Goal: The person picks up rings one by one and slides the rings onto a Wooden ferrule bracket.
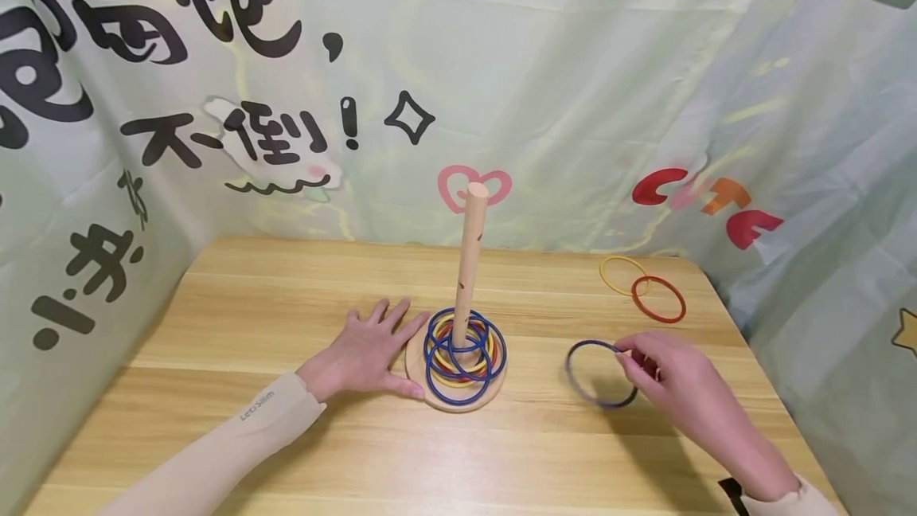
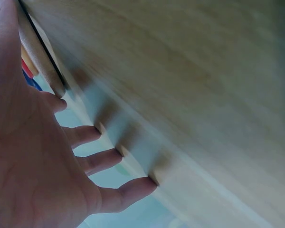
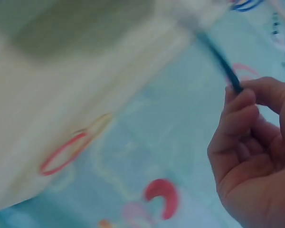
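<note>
In the head view a round wooden base point(image 1: 415, 365) carries an upright wooden peg point(image 1: 469, 261). Several blue, yellow and red rings point(image 1: 458, 403) lie around the foot of the peg. My left hand point(image 1: 365, 349) is spread on the table at the base's left edge, thumb and forefinger touching it; the left wrist view shows the same hand point(image 2: 42, 161) with straight fingers. Between thumb and fingertips my right hand point(image 1: 673, 381) pinches a dark blue ring point(image 1: 589, 399), held above the table to the right of the base. The right wrist view shows this pinch on the ring point(image 3: 221, 59).
A yellow ring point(image 1: 614, 287) and a red ring point(image 1: 659, 318) lie partly overlapping at the table's back right. Printed cloth point(image 1: 573, 102) hangs behind the wooden table point(image 1: 286, 285) and along both sides.
</note>
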A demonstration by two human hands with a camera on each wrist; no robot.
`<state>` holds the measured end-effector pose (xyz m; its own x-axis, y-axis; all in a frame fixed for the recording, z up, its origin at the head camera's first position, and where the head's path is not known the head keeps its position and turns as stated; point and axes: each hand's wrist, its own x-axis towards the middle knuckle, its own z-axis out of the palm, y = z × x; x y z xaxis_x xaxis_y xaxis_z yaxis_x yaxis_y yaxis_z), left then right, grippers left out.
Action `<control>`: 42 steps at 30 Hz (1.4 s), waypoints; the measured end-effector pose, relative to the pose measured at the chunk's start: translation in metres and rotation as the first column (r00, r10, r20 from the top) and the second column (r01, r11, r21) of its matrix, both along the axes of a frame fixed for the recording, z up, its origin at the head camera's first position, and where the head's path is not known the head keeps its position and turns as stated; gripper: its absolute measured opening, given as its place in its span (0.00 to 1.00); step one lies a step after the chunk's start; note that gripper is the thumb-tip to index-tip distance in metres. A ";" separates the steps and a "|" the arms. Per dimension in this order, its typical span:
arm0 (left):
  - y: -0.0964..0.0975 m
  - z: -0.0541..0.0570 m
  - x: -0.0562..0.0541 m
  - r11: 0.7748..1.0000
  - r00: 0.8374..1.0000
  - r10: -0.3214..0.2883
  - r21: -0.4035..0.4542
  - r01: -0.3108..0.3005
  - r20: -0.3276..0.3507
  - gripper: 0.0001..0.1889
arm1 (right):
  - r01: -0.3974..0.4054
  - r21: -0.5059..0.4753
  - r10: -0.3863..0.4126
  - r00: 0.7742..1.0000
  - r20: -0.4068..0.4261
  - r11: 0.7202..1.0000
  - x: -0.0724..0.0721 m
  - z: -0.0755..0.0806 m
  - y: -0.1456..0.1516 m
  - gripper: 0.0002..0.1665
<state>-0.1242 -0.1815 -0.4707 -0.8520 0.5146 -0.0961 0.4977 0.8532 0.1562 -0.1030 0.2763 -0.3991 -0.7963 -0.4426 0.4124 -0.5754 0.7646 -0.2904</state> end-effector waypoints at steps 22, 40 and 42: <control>-0.003 -0.004 -0.001 1.000 0.999 -0.017 0.025 0.018 -0.036 0.68 | -0.274 -0.522 0.350 0.936 0.051 0.808 0.019 0.104 -0.134 0.14; -0.002 0.000 0.000 1.000 1.000 -0.018 0.010 0.018 -0.021 0.67 | -0.169 -0.754 0.303 0.952 0.042 0.635 -0.019 0.151 -0.179 0.06; -0.002 0.001 0.001 1.000 1.000 -0.019 0.011 0.019 -0.019 0.67 | -0.145 -0.761 0.294 0.954 0.062 0.632 -0.023 0.149 -0.180 0.06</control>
<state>-0.1237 -0.1830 -0.4698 -0.8439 0.5314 -0.0744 0.5164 0.8420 0.1561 -0.1264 0.0968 -0.2500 -0.8036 -0.2183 0.5537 -0.5836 0.1058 -0.8052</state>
